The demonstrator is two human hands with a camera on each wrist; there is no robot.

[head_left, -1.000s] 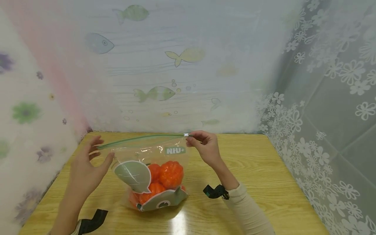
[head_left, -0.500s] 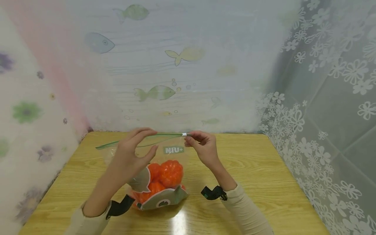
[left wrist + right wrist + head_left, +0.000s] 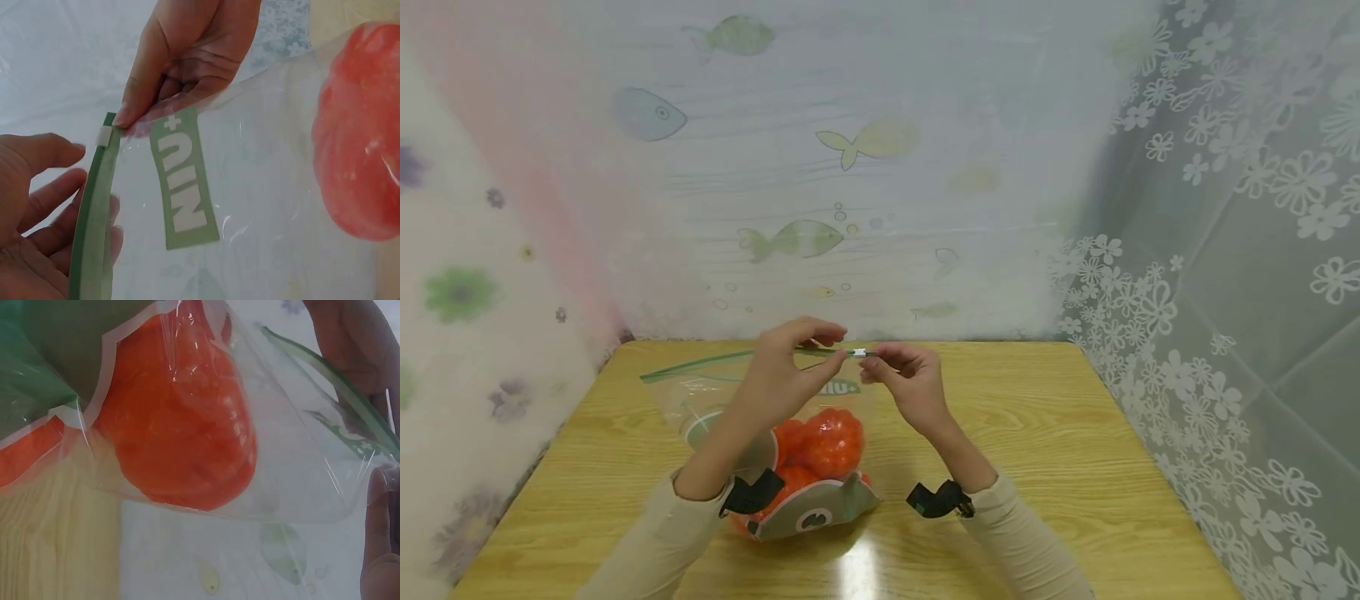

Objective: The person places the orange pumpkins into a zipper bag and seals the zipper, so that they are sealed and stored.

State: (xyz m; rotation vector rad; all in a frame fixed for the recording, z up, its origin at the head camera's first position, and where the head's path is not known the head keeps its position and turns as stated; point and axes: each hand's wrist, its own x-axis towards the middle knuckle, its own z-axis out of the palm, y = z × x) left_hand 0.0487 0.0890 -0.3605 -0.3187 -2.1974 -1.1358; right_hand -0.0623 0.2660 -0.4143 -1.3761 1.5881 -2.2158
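A clear slider zip bag (image 3: 808,518) with green fish-like prints stands on the wooden table, holding several glossy orange-red ribbed things (image 3: 833,442). Along its top runs a green zip strip, whose white slider (image 3: 104,135) sits close to the right-hand corner. My right hand (image 3: 913,383) pinches that corner between thumb and fingers. My left hand (image 3: 782,375) straddles the strip just left of the slider, thumb on one side and fingers on the other. In the left wrist view, a gap shows between the left thumb tip and the slider.
The yellow wood-grain table (image 3: 1022,433) reaches back to a curtain (image 3: 880,208) printed with fish. White flowers cover a see-through sheet (image 3: 1247,333) on the right, and a flowered cloth (image 3: 482,317) hangs on the left.
My left hand has gone from the bag's left corner rightward along the strip to beside the slider. The right hand keeps its pinch, having shifted slightly left.
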